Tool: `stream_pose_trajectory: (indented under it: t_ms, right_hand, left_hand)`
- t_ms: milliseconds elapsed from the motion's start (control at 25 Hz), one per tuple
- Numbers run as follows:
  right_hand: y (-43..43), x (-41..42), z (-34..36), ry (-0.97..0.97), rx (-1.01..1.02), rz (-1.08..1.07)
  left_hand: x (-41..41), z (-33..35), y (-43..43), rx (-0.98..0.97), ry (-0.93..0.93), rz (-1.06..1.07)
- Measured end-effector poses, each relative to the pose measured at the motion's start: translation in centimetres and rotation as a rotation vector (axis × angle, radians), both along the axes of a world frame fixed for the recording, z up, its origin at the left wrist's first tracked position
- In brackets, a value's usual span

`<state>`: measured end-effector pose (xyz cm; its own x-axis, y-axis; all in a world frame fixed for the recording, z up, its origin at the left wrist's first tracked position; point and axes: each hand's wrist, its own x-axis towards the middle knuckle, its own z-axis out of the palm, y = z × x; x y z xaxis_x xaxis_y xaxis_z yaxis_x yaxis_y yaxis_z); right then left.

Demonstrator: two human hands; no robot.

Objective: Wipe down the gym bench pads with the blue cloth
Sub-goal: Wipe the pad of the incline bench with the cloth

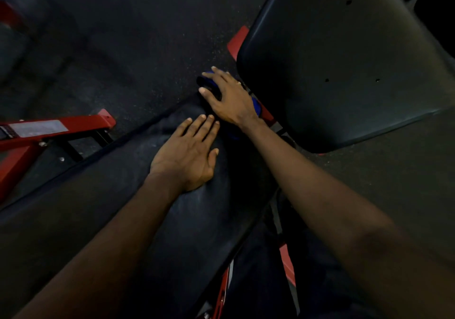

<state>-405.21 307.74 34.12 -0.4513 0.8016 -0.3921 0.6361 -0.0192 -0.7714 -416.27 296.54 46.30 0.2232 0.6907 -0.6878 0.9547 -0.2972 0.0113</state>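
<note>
A long black bench pad (103, 210) runs from lower left to the centre. My left hand (190, 151) lies flat on it with fingers straight. At the pad's far end my right hand (227, 95) presses the blue cloth (256, 105) onto the end of the pad, fingers spread over it; most of the cloth is hidden under the hand. A second, wider black pad (344, 55) stands just to the right of that hand.
Red steel frame parts lie at the left (61, 127) and under the bench (286, 264). A red bracket (237, 41) shows beside the wide pad. Dark speckled rubber floor (138, 47) surrounds the bench.
</note>
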Motion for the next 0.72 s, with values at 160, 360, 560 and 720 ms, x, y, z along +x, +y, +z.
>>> stream_pose_trajectory:
  t_ms: [160, 360, 560, 720]
  right_hand:
    - [-4.1, 1.2, 3.0, 0.037, 0.000, -0.108]
    - [-2.8, 2.3, 0.3, 0.106, 0.069, -0.103]
    - [-3.3, 2.3, 0.1, -0.029, 0.021, -0.253]
    - [-10.0, 4.9, 5.6, -0.053, 0.088, -0.244]
  left_hand:
    - [0.4, 0.6, 0.4, -0.025, 0.005, -0.013]
    - [0.3, 0.4, 0.4, -0.006, 0.022, -0.023]
    - [-0.1, -0.3, 0.1, 0.008, 0.027, -0.022]
    - [0.3, 2.2, -1.4, 0.085, 0.080, 0.121]
